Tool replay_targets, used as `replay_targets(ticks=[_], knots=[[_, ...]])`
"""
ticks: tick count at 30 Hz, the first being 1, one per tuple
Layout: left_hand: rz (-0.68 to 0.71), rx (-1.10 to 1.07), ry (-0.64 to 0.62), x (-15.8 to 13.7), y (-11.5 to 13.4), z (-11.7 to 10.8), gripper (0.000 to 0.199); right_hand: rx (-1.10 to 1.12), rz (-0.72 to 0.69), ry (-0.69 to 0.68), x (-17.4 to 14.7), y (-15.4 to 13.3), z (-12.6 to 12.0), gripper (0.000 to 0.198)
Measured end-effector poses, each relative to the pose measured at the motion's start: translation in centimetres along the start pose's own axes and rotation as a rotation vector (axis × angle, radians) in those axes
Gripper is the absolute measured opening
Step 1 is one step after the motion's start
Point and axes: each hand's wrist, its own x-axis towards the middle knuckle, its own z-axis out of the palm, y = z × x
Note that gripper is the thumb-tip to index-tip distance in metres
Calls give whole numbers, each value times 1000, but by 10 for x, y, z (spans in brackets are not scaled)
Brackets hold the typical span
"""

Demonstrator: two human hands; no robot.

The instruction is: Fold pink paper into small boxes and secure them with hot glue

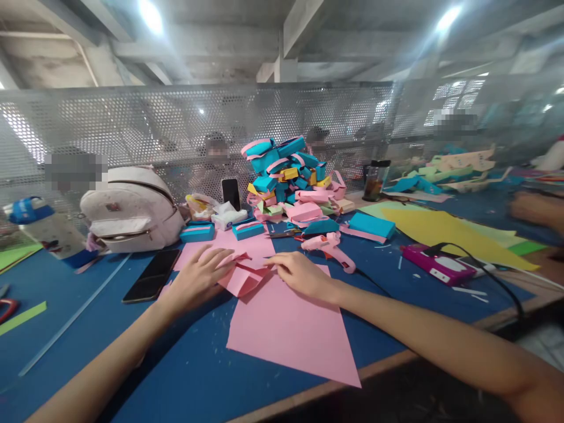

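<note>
A folded piece of pink paper (245, 278), partly shaped like a small box, is held between my hands above the table. My left hand (205, 273) grips its left side, the thumb hidden beneath. With closed fingertips my right hand (299, 271) pinches its right edge. Below lies a flat pink sheet (294, 335) at the table's front. A pink glue gun (331, 249) rests just beyond my right hand, its cord running right. Scissors (284, 234) lie behind it.
A heap of blue, pink and yellow paper boxes (291, 182) stands at the back. Left are a phone (152, 276), a white backpack (132, 205) and a bottle (53, 232). Right are a magenta power strip (438, 264), yellow paper (440, 232) and another person's hand (535, 208).
</note>
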Motion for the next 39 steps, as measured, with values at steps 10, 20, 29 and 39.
replay_targets(ticks=[10, 20, 29, 39], knots=[[-187, -437, 351, 0, 9, 10, 17, 105, -169, 62, -3, -2, 9, 69], [-41, -13, 80, 4, 24, 10, 36, -296, -268, -47, -4, -3, 5, 32], [9, 46, -70, 7, 34, 16, 40, -495, -281, -79, -6, -10, 11, 17], [31, 61, -48, 8, 35, 17, 36, -766, -190, -133, -4, -15, 27, 17]])
